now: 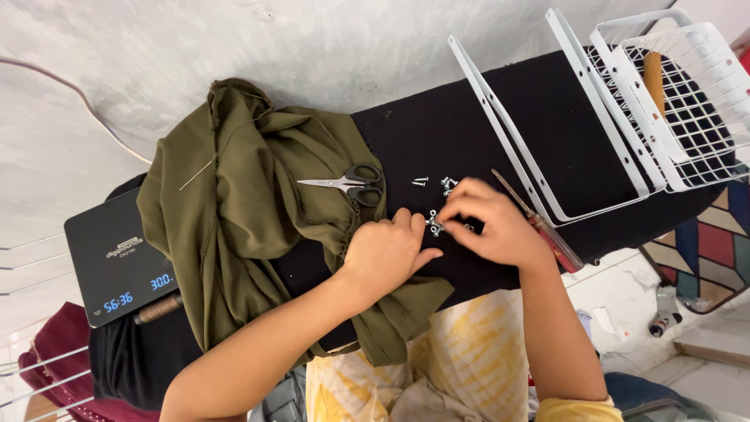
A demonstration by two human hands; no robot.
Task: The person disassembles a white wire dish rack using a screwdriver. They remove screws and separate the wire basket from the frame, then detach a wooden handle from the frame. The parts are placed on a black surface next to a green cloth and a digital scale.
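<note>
Left hand [387,252]: laid knuckles-up on the black cloth [437,133], with its wrist over the edge of the olive green garment [234,211]. The fingers are curled loosely, not fully closed; thumb and forefinger tips are brought together at a small metal screw-and-nut piece [433,227].

Right hand [492,223]: set just beside the left, palm down. The fingers are bent inward and pinched toward the same small piece, so the tips of both hands are met over it. Whether the piece is lifted or resting on the cloth cannot be told.

Loose screws and nuts [447,184]: scattered on the black cloth just above the fingertips; one lies apart toward the scissors.

Scissors [348,184]: black-handled, lying closed on the olive garment, blades pointed left, near the left hand but untouched.

Screwdriver [539,227]: red-handled, lying on the cloth partly under the right hand and wrist.

White metal brackets [516,133]: laid slantwise on the cloth, right of the hands.

White wire basket [687,109]: at the far right end of the cloth, well apart from the hands.

Digital scale [117,262]: dark, at the left, partly covered by the garment.
</note>
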